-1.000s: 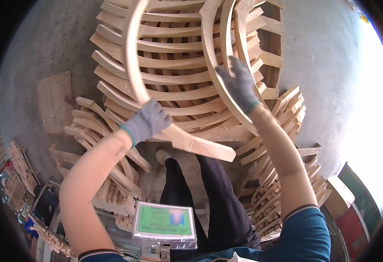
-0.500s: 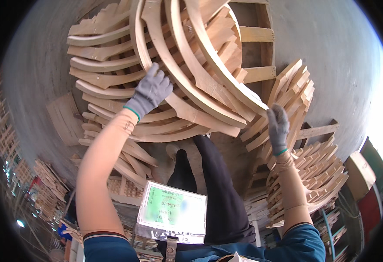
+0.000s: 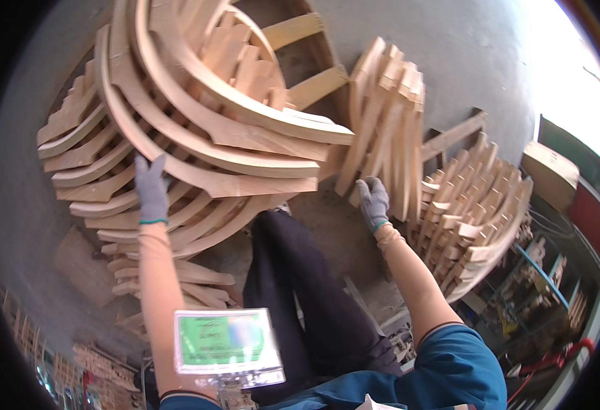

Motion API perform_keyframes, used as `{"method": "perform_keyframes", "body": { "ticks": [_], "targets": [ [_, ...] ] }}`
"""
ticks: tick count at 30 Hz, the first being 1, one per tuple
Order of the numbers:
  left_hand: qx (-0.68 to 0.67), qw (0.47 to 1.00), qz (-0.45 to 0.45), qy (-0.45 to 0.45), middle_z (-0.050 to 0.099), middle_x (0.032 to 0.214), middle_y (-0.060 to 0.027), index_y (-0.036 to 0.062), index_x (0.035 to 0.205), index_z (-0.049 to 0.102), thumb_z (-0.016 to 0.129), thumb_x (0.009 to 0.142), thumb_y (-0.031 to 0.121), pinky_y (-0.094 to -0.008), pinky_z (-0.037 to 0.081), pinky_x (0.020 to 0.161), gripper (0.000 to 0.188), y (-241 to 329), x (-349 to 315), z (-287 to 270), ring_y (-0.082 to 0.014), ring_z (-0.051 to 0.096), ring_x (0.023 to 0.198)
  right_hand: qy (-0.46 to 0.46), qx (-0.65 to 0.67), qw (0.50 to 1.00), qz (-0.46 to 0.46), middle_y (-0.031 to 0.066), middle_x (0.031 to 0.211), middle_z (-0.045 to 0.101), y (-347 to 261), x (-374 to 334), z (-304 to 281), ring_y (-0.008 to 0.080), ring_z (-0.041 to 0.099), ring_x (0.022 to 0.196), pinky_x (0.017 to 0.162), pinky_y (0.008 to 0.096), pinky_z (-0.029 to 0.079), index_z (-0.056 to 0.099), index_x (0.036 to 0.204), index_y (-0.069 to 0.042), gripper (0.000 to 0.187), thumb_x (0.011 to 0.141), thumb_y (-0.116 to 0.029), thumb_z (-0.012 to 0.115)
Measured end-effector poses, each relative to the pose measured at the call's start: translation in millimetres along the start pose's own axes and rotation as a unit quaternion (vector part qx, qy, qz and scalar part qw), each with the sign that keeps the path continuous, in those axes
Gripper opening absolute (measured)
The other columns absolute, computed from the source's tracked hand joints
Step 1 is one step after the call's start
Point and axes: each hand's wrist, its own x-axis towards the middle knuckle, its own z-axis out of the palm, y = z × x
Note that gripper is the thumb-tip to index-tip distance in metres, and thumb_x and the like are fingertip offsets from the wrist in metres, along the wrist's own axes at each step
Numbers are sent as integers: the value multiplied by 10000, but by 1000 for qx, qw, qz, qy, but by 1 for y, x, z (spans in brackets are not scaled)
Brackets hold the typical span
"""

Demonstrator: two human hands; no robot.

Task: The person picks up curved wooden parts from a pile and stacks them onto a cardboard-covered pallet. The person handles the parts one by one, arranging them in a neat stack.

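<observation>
Several curved pieces [image 3: 265, 186] are laid across the stack [image 3: 74, 179], its nearest edge met by the left hand's [image 3: 151, 195] parted fingers; the right hand's [image 3: 375, 203] are curled beside the side pile [image 3: 385, 130], grip unclear.

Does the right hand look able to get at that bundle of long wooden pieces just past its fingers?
Likely yes: the right hand seems to be right by the near ends of the long wooden pieces, with nothing visible between.

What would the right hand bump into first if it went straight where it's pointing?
Probably the pile of wooden sticks just ahead. The right hand points at their lower ends, but depth is unclear: it may already touch one.
</observation>
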Motion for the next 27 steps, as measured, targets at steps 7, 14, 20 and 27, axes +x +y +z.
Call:
{"method": "perform_keyframes", "body": {
  "ticks": [7, 14, 20, 27],
  "targets": [
    [70, 997, -7, -12, 260, 1440, -137, 25, 1430, 228, 563, 891, 209, -431, 379, 1008, 661, 0, -22, -31, -257, 380, 1249, -69, -55, 994, 69, 201, 986, 641, 62, 47, -20, 358, 601, 943, 836, 417, 465, 620, 968, -29, 401, 795, -391, 627],
    [24, 985, 4, 169, 530, 1168, -89, 13, 1312, 426, 544, 906, 129, -326, 498, 827, 438, -70, -112, -110, -189, 560, 967, -29, -164, 984, 57, 248, 1037, 619, 66, 171, 5, 401, 579, 1012, 860, 449, 465, 582, 1064, -28, 701, 712, -631, 639],
    [-33, 960, -115, 252, 518, 880, -24, 6, 1253, 451, 547, 876, 42, -232, 425, 564, 390, -156, -258, -158, -103, 491, 673, -104, -116, 985, 76, 205, 826, 651, 52, 222, 14, 300, 643, 745, 660, 397, 496, 637, 863, 44, 623, 673, -544, 719],
    [-245, 926, -186, 217, 487, 741, 23, 64, 1214, 480, 551, 852, -19, -218, 368, 481, 378, -219, -335, -190, -73, 433, 561, -94, 57, 990, 91, 27, 589, 528, 51, 200, 3, 159, 520, 507, 488, 301, 429, 679, 873, 1, 410, 737, -386, 700]
  ]
}}
